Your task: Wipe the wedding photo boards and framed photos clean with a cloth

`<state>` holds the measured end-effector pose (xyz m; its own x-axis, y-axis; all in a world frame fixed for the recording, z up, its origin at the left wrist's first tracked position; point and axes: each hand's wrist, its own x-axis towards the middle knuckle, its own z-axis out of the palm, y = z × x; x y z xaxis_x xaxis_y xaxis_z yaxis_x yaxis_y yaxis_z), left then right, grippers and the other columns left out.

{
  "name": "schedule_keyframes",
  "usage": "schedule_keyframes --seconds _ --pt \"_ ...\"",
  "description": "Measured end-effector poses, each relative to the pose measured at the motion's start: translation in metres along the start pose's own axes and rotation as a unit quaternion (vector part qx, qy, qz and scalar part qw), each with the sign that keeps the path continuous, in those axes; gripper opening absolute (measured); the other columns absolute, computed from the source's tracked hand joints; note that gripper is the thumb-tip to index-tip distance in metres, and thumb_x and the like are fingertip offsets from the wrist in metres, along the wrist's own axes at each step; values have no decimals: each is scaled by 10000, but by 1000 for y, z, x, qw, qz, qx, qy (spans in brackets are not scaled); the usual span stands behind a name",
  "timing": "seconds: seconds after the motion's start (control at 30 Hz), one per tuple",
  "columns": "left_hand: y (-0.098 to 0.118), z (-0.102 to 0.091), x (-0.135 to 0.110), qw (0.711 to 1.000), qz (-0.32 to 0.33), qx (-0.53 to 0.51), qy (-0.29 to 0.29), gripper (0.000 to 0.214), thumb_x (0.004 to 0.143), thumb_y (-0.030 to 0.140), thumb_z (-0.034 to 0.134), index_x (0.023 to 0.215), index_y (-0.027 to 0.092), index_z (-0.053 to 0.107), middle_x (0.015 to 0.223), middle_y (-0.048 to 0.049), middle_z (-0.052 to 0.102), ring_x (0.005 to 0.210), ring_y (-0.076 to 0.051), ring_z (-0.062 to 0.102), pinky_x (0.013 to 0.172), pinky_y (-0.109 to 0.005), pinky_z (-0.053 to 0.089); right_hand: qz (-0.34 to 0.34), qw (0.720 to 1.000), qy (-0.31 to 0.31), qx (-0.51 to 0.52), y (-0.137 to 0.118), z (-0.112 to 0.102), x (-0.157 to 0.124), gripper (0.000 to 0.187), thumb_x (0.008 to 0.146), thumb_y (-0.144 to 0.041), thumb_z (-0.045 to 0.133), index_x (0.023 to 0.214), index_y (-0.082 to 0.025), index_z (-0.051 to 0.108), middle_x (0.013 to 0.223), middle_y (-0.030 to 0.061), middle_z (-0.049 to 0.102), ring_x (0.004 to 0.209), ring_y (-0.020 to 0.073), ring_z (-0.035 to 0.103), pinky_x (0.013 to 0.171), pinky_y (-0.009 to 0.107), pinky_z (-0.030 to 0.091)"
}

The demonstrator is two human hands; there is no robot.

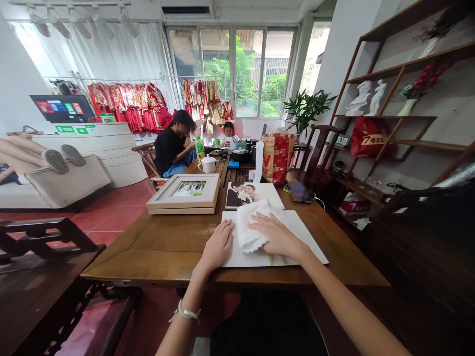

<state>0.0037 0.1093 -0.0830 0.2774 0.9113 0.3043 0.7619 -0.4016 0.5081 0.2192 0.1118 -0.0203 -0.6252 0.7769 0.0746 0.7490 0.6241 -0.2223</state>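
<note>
A white board [308, 247] lies flat near the table's front edge, with some yellowish marks on its lower part. On it is a crumpled white cloth [248, 225], possibly a paper towel. My right hand [272, 232] presses on the cloth from above, fingers stretched out and spread. Over the board's left edge rests my left hand [219, 243], its fingers lying flat and slightly bent. Just behind the board is a wedding photo panel [265, 195], partly covered by the cloth. A pale picture frame [213, 195] lies to the left, on another flat piece.
The wooden table [156, 252] also carries a white lidded cup [209, 164], a phone [302, 194] with a cable, a red and tan paper bag [276, 158] and a green bottle [200, 148]. A person [172, 146] sits at the far left; another is behind. Shelves [393, 143] stand right.
</note>
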Motion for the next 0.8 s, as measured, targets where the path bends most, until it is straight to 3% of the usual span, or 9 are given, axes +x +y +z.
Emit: schedule_keyframes --seconds 0.13,0.3,0.43,0.53,0.63,0.8 --pt "0 -1 0 1000 14 -1 -7 395 891 187 343 1263 173 474 1404 -89 432 1361 -209 296 1118 -408 282 -33 998 -9 45 -4 1 32 591 615 -108 501 1203 -133 554 1472 162 289 1382 282 128 1079 560 96" --pt "-1 0 0 1000 19 -5 -3 387 897 191 329 1255 188 473 1403 -80 433 1358 -202 297 1114 -412 289 -37 995 -20 87 -2 2 36 552 698 -91 428 1230 -188 539 1440 100 374 1355 232 246 1099 525 63" --pt "0 0 0 1000 8 3 5 356 888 196 348 1213 181 493 1393 -78 444 1354 -202 307 1120 -410 277 -34 990 -42 129 9 -12 44 531 752 -78 400 1244 -227 532 1330 30 527 1228 218 450 1076 442 256" --pt "3 -2 0 1000 2 10 5 344 883 192 346 1190 183 501 1377 -84 451 1340 -213 326 1107 -411 297 -33 986 -58 154 7 -23 66 385 825 -100 427 1161 -199 585 1229 30 601 1105 212 543 980 385 398" --pt "7 -5 0 1000 2 12 -1 339 880 187 337 1177 172 500 1336 -99 474 1289 -220 388 1077 -404 338 -21 984 -75 163 -3 -26 92 249 892 -254 520 1117 -168 581 1162 67 596 1013 220 575 875 423 467" --pt "11 -8 0 1000 -5 11 -10 330 883 191 335 1166 177 503 1302 -98 495 1266 -224 409 1054 -398 363 8 986 -82 144 -9 -25 104 301 893 -337 541 1143 -171 547 1149 70 567 948 206 586 788 407 507"
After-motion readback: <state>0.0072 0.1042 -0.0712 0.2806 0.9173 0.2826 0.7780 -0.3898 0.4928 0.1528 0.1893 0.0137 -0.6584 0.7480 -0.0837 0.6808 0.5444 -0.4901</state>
